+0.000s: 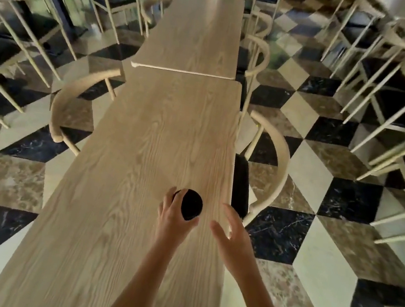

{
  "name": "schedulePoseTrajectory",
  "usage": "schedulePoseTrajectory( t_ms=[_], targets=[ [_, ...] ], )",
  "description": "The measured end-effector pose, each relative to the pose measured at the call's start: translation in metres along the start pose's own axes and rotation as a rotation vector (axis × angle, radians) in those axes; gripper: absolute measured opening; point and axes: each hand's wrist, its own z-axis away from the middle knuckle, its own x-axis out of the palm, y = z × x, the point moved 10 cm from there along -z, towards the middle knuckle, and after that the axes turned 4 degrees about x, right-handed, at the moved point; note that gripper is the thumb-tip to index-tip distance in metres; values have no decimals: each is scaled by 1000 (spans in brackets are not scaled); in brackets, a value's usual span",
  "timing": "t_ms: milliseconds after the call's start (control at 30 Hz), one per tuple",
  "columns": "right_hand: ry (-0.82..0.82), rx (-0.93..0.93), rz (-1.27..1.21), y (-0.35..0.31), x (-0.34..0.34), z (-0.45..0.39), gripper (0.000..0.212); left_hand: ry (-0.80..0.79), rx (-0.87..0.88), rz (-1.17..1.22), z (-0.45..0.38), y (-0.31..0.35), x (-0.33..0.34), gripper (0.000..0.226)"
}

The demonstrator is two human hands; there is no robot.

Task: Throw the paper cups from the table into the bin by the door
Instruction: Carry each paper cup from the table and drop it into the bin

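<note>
A black paper cup (191,204) is in my left hand (173,213), seen from above over the right side of the long wooden table (129,170). My fingers wrap around its left side and the dark top faces the camera. My right hand (232,226) hovers just right of the cup with the fingers spread and nothing in it, near the table's right edge. No other cup shows on the table. No bin or door is in view.
A second wooden table (195,33) butts against the far end. Curved-back wooden chairs stand on the left (61,112) and right (279,159) of my table. More chairs and tables (388,104) crowd the right side. The floor is checkered marble.
</note>
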Motion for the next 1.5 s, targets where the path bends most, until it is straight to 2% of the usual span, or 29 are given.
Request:
schedulePoseTrajectory(
  t_ms=[367, 567, 633, 733, 833, 1000, 1067, 1200, 1300, 1500],
  targets=[
    [129, 54, -47, 11, -10, 23, 61, 67, -30, 232, 10, 2, -24, 64],
    [236, 39, -61, 5, -36, 58, 60, 5, -38, 537, 32, 37, -43, 54],
    [295, 56, -63, 9, -55, 74, 58, -81, -19, 671, 45, 65, -39, 51],
    [425, 57, -86, 19, -94, 106, 54, -253, -22, 812, 71, 111, -18, 62],
    [601, 88, -133, 38, -145, 154, 56, -415, 29, 873, 107, 165, 13, 52],
    [826, 78, -200, 83, -225, 268, 57, -693, 176, 858, 205, 252, 80, 50],
    [920, 104, -233, 113, -255, 325, 59, -818, 215, 851, 256, 284, 111, 45],
    [1110, 151, -329, 181, -308, 453, 63, -1040, 294, 794, 384, 341, 171, 60],
    [1232, 180, -381, 233, -342, 557, 62, -1173, 330, 784, 493, 377, 212, 59],
    [1524, 263, -437, 317, -371, 770, 58, -1524, 415, 753, 718, 438, 268, 56]
  ],
)
